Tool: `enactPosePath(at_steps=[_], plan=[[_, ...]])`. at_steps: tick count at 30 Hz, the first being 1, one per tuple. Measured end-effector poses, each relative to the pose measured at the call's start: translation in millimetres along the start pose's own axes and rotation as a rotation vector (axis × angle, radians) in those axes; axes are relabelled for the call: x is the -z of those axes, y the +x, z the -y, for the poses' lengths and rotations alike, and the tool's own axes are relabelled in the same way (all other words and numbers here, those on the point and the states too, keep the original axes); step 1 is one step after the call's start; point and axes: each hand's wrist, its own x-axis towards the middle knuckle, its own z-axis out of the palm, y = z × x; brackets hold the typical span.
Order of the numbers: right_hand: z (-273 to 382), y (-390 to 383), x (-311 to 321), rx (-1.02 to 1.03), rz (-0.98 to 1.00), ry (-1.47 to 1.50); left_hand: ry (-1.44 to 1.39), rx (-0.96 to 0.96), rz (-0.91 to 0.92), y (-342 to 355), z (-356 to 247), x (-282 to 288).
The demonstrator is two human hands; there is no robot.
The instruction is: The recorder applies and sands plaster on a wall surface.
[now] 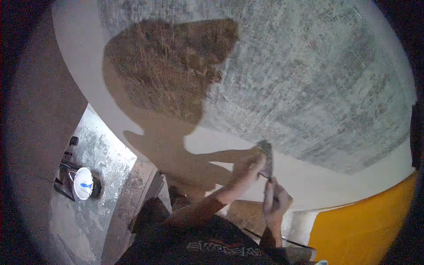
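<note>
In front of the wall (pixel 309 97), my left hand (pixel 252 164) is closed on a flat, narrow, dark grey tool (pixel 267 160). The tool stands roughly upright, seen nearly edge-on, so its exact kind cannot be made out. Just below, my right hand (pixel 277 199) has its fingers drawn together at the tool's lower end and seems to pinch it. The wall has a large, blotchy grey area bordered by smooth white. A large brown shadow (pixel 163 75) of a head and arms falls across both surfaces.
At the left, a white bucket (pixel 83 187) with something blue inside stands on the brightly lit, stained floor (pixel 95 137). Dark stand-like parts (pixel 65 187) lie beside it. An orange-yellow surface (pixel 362 216) fills the lower right. A brown ledge (pixel 139 183) runs left of my body.
</note>
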Motion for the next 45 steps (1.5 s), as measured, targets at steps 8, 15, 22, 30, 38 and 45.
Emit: enactPosePath(at_steps=[8,15,22,30,38,45], plan=[[7,25,-10,-0.071,0.148,0.204,-0.182,-0.078,-0.206,9,7,6],[5,19,2,0.09,0.111,0.014,-0.079,0.159,-0.248,4,3,6],[-7,-1,2,-0.116,0.054,0.059,-0.124,0.057,-0.03,20,45,5],[-16,5,-6,-0.047,0.079,0.141,-0.017,-0.242,-0.278,26,53,2],[-35,-11,26,-0.175,-0.01,0.135,-0.084,-0.067,-0.043,20,42,-34],[-22,13,1,-0.157,0.224,0.254,-0.179,-0.102,-0.246,3,8,-8]])
